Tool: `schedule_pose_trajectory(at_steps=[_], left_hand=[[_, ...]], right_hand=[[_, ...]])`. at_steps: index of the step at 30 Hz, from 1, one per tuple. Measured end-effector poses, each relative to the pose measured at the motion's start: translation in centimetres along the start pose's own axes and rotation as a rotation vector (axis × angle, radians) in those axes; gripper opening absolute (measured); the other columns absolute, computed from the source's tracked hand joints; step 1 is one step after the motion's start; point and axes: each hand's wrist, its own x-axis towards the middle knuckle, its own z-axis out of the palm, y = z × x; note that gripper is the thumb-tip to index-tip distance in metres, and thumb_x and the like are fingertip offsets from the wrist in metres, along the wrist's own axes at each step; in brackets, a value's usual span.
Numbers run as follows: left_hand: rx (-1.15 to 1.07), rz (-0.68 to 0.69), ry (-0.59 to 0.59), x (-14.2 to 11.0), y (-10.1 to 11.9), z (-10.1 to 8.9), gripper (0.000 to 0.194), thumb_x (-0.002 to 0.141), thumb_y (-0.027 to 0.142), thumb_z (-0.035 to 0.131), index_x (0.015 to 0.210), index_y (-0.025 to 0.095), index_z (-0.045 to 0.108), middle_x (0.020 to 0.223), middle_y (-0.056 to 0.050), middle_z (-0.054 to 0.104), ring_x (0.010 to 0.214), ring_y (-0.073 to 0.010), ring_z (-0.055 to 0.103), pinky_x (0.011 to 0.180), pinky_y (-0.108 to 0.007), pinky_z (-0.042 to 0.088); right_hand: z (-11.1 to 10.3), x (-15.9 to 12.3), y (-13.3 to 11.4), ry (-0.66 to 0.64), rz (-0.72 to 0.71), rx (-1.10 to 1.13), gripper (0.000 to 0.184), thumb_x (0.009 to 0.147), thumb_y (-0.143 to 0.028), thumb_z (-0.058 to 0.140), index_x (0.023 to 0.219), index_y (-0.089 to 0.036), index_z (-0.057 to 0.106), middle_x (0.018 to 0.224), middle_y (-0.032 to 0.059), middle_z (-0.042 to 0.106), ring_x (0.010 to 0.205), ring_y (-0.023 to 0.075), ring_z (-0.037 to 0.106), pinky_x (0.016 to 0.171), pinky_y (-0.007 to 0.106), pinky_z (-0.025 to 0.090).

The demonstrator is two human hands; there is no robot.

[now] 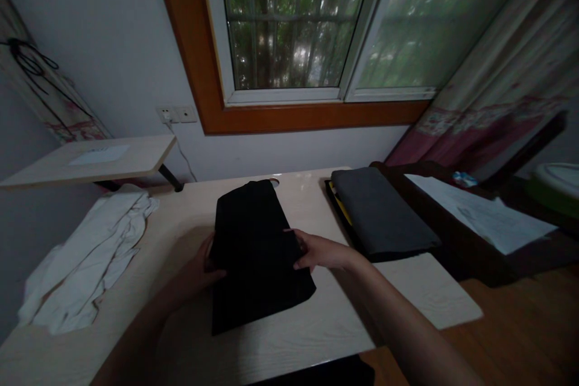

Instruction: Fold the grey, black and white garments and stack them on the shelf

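From where I stand, both hands are on the black cloth [256, 247], which lies folded over the middle of the surface [325, 325], its narrower end towards the far edge and its wider end towards the near edge. The left hand [208, 264] has the cloth's left side, thumb laid on top and the other fingers mostly hidden in shadow. The right hand [316, 251] pinches the right side between thumb and fingers, roughly level with the left.

A round hole [275, 182] shows at the far edge of the surface, just beside the cloth's far end. Over by the far right corner there's a grey cloth [382, 211], folded flat, with something black and a strip of yellow showing under its left side. Crumpled white cloth [97, 253] is spread along the left part of the surface, and a raised shelf [149, 151] with a paper [99, 155] on it stands at the far left corner. At the near edge, another dark piece [325, 374] pokes into view.
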Motion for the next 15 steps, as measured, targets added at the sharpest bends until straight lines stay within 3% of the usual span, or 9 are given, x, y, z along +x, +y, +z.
schedule_pose_trajectory(at_steps=[2, 4, 8, 10, 12, 15], left_hand=[[0.065, -0.075, 0.025, 0.4, 0.4, -0.5, 0.108, 0.082, 0.041, 0.070, 0.164, 0.021, 0.002, 0.079, 0.000, 0.066, 0.069, -0.0227, 0.066, 0.066, -0.036, 0.052], [0.211, -0.002, 0.092, 1.0, 0.5, -1.0, 0.098, 0.080, 0.033, 0.070, 0.163, 0.024, 0.018, 0.088, -0.001, 0.065, 0.079, -0.0228, 0.065, 0.074, -0.038, 0.053], [0.448, 0.207, 0.212, 2.3, 0.0, -1.8, 0.066, 0.075, 0.018, 0.061, 0.140, 0.029, 0.059, 0.108, -0.006, 0.060, 0.100, -0.0254, 0.061, 0.093, -0.045, 0.050], [0.507, 0.286, 0.264, 2.9, 0.0, -2.0, 0.051, 0.072, 0.016, 0.059, 0.120, 0.028, 0.071, 0.114, -0.007, 0.059, 0.111, -0.0280, 0.057, 0.102, -0.050, 0.046], [0.486, 0.332, 0.288, 3.6, 0.5, -2.1, 0.034, 0.071, 0.016, 0.058, 0.100, 0.024, 0.073, 0.125, -0.008, 0.059, 0.121, -0.0301, 0.054, 0.107, -0.051, 0.042], [0.331, 0.220, 0.268, 4.6, 1.6, -2.3, 0.023, 0.077, 0.021, 0.055, 0.096, 0.023, 0.068, 0.119, -0.007, 0.067, 0.112, -0.0272, 0.061, 0.098, -0.045, 0.048]], right_hand=[[0.1, 0.4, -0.1, 0.131, -0.104, -0.066, 0.102, 0.070, -0.013, 0.078, 0.158, -0.028, 0.028, 0.108, 0.0039, 0.065, 0.080, 0.0154, 0.063, 0.070, 0.028, 0.057], [0.1, 0.8, -0.2, 0.237, -0.265, -0.152, 0.099, 0.072, -0.009, 0.074, 0.158, -0.029, 0.031, 0.116, 0.0056, 0.063, 0.095, 0.0184, 0.064, 0.087, 0.035, 0.057], [-0.3, 1.6, -0.3, 0.307, -0.480, -0.376, 0.062, 0.079, -0.009, 0.067, 0.136, -0.031, 0.064, 0.130, 0.0076, 0.055, 0.123, 0.0225, 0.055, 0.111, 0.043, 0.043], [-0.5, 2.1, -0.2, 0.291, -0.523, -0.438, 0.040, 0.083, -0.012, 0.065, 0.117, -0.029, 0.076, 0.129, 0.0080, 0.057, 0.124, 0.0231, 0.055, 0.111, 0.043, 0.042], [-0.7, 2.7, -0.2, 0.271, -0.543, -0.434, 0.025, 0.087, -0.019, 0.065, 0.107, -0.027, 0.078, 0.121, 0.0078, 0.063, 0.117, 0.0229, 0.059, 0.107, 0.042, 0.045], [-1.0, 4.0, -0.1, 0.306, -0.493, -0.339, 0.019, 0.091, -0.033, 0.066, 0.102, -0.023, 0.077, 0.102, 0.0059, 0.070, 0.101, 0.0221, 0.064, 0.095, 0.038, 0.049]])
